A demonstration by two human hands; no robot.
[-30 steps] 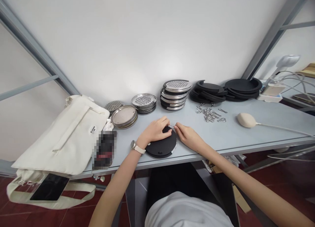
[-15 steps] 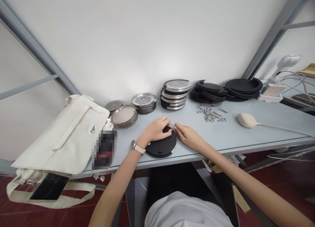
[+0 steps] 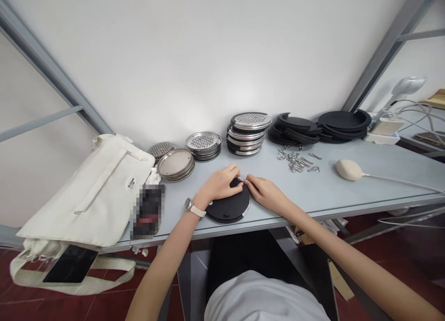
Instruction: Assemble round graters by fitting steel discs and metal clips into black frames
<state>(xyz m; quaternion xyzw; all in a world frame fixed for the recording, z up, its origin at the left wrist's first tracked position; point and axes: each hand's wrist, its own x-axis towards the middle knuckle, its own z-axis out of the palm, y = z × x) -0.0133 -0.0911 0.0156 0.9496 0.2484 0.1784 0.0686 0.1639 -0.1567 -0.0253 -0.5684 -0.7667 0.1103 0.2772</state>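
Note:
A round black disc (image 3: 227, 206) with a silvery rim lies flat near the table's front edge. My left hand (image 3: 222, 182) is closed over its upper part, fingers curled at the far rim and thumb on the face. At the disc's upper right edge my right hand (image 3: 267, 194) pinches a small, shiny metal clip (image 3: 241, 179); the fingers hide most of it. Behind and to the right lies a loose pile of similar metal clips (image 3: 297, 162).
Along the wall stand stacks of round grater plates (image 3: 203, 142), plain metal discs (image 3: 174, 164), black-edged graters (image 3: 248, 133) and black round holders (image 3: 344, 121). A cream bag (image 3: 86, 191) fills the left end. A beige corded object (image 3: 348, 170) lies right.
The right fingers and the small metal clip have shifted slightly at the disc's edge, and less of the clip shows between the hands. The left hand keeps its place on the disc.

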